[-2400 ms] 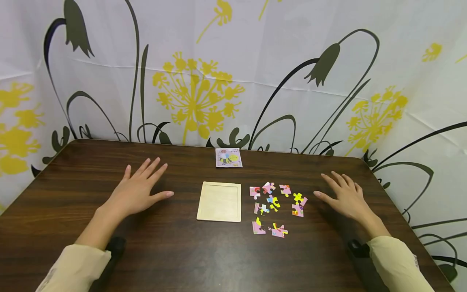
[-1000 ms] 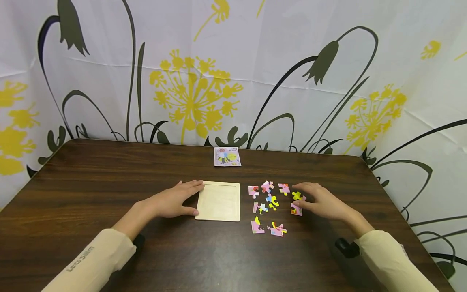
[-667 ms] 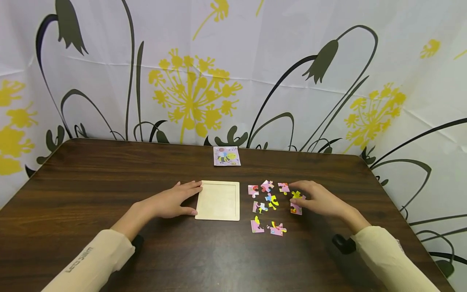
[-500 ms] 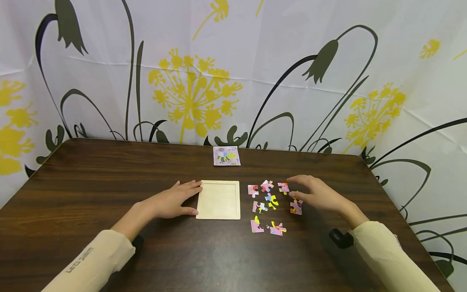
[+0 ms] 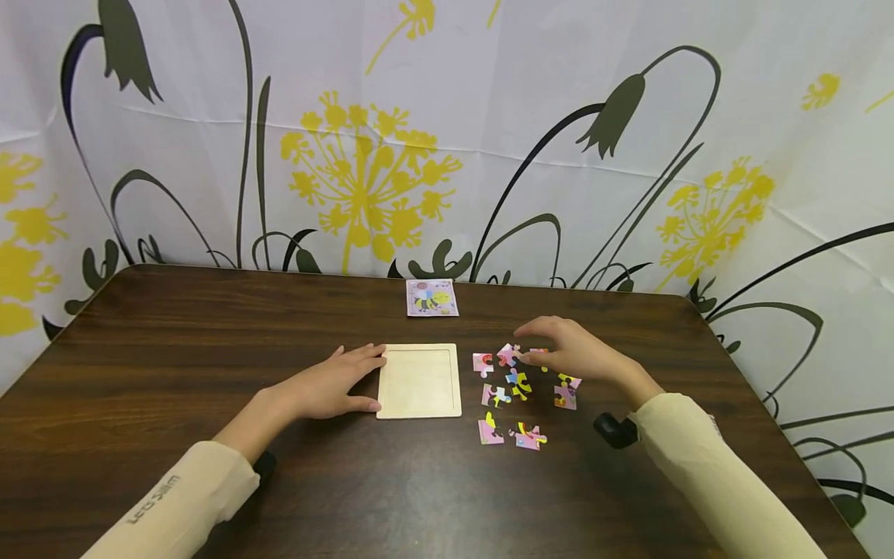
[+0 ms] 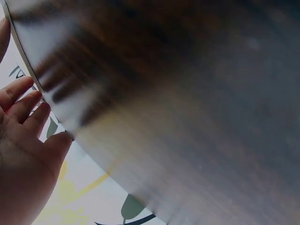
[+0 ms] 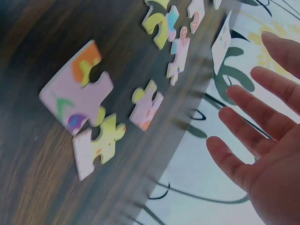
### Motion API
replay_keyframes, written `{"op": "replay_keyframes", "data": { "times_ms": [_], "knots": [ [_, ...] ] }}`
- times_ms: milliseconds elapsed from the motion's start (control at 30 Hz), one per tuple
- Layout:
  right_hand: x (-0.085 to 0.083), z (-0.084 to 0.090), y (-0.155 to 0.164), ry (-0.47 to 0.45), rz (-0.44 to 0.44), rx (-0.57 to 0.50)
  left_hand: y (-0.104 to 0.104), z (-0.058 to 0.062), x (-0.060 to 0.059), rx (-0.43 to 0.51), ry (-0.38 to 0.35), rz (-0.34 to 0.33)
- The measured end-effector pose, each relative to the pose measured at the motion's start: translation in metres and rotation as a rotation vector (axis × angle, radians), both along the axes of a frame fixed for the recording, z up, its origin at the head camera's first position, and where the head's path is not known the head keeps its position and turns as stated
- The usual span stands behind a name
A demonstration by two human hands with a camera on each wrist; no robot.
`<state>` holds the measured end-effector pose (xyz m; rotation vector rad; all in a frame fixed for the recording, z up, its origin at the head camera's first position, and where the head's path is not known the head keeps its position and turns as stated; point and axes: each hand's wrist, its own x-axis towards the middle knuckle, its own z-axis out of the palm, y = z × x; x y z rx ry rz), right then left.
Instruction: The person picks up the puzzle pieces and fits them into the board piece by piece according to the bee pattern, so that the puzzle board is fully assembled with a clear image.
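My left hand (image 5: 324,386) lies along the left side of a shallow wooden puzzle tray (image 5: 419,380), fingertips at its upper left corner and thumb touching its lower left edge. In the left wrist view that hand's fingers look relaxed. My right hand (image 5: 573,351) hovers above the upper right of several loose jigsaw pieces, thumb and fingers apart, nothing between them. Nearest its fingertips is a pink jigsaw piece (image 5: 508,355); another lies partly hidden under the thumb. The right wrist view shows a corner piece (image 7: 70,96) and a yellow-and-pink piece (image 7: 105,140) below the hand.
A square picture card (image 5: 431,298) with a bee lies near the back edge of the dark wooden table (image 5: 244,466). Two more pink pieces, one a corner piece (image 5: 490,430), lie nearest the front. Behind hangs a flowered cloth (image 5: 524,155).
My left hand has come right to the tray and stays there. The right hand came in to the right-hand pieces, then moved left and back over the upper ones. The tray turned slightly.
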<state>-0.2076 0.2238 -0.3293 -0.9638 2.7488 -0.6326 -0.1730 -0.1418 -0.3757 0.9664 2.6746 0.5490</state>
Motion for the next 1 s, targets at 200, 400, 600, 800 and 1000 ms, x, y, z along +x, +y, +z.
{"op": "replay_keyframes", "data": {
  "times_ms": [200, 400, 600, 800, 1000],
  "knots": [
    [-0.008, -0.009, -0.017, 0.009, 0.045, 0.018, 0.0, 0.001, 0.0, 0.005, -0.035, 0.017],
    [-0.014, -0.023, -0.028, -0.007, 0.019, 0.029, 0.0, 0.002, -0.001, 0.001, -0.053, 0.022],
    [-0.017, -0.037, -0.035, -0.042, -0.03, 0.012, 0.001, 0.002, -0.001, 0.004, -0.073, 0.018],
    [-0.018, -0.045, -0.037, 0.0, -0.028, 0.017, 0.001, 0.002, -0.001, 0.001, -0.079, 0.024],
    [-0.017, -0.049, -0.039, -0.012, -0.052, 0.024, 0.0, 0.001, -0.001, 0.001, -0.081, 0.025]
  ]
}}
